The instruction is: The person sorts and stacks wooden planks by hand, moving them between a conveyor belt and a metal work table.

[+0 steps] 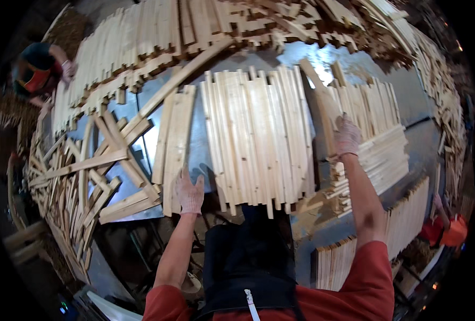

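Slats (259, 136) lie side by side mid-counter (202, 144), light, stiff, splintery I'd judge. My left hand (189, 193) rests fingers spread on the near end of a loose plank (176, 142); my right hand (347, 136) curls around one board (323, 101). Ends look best for gripping.

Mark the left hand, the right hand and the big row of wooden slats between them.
left hand (189, 193): head view, back of the glove.
right hand (347, 136): head view, back of the glove.
row of wooden slats (259, 134): head view, middle slat.
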Demonstrator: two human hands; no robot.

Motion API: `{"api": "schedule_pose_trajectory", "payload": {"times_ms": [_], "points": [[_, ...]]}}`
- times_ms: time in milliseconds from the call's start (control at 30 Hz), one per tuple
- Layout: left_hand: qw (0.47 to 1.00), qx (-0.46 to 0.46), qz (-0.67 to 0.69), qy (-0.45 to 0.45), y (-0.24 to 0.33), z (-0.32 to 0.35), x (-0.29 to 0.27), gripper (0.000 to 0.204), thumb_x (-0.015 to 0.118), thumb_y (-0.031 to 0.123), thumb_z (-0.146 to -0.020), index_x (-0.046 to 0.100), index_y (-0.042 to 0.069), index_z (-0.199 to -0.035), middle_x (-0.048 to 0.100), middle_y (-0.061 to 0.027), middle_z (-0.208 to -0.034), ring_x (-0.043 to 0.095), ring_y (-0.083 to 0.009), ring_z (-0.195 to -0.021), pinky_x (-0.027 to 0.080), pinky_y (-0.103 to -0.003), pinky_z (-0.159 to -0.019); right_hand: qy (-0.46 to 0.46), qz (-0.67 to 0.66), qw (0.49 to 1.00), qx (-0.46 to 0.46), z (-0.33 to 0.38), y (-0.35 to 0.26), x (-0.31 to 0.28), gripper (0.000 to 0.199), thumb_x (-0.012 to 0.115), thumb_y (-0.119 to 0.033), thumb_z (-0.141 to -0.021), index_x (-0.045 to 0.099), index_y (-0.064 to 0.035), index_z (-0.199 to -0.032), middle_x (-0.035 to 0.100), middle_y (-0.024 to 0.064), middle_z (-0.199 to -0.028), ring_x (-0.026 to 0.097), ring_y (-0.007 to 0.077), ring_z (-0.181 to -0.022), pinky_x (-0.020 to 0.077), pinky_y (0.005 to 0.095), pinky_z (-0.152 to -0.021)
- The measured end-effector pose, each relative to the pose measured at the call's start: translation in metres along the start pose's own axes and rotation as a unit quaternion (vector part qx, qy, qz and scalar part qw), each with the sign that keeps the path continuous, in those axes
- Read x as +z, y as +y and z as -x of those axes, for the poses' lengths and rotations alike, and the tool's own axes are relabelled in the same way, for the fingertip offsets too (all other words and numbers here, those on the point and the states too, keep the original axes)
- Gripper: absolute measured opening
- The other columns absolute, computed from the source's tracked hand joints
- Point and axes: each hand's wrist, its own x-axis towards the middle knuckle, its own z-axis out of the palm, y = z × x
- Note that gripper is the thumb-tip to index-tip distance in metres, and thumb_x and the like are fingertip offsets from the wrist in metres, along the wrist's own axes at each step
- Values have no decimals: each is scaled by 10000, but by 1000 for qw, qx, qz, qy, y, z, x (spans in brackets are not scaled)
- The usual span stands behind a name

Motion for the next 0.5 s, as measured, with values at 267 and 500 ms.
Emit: {"api": "schedule_pose_trajectory", "payload": {"times_ms": [267, 500], "points": [[990, -34, -121, -60, -2, -64, -41, 635, 904, 320, -767, 631, 163, -1318, 627, -126, -1305, 609, -362, -1267, 479, -491, -1079, -175, -133, 972, 82, 70, -63, -6, 525, 623, -213, -1016, 578, 11, -1489, 656, 251, -1351, 655, 398, -1236, 549, 454, -1006], [978, 7, -185, -92, -5, -94, -46, 404, 753, 264, -808, 672, 51, -1142, 674, -182, -1168, 666, -397, -1113, 552, -497, -963, -138, -8, 990, 11, 88, -38, 60, 549, 606, -172, -1032, 523, -33, -1556, 722, 191, -1305, 749, 320, -1079, 599, 433, -882]]}}
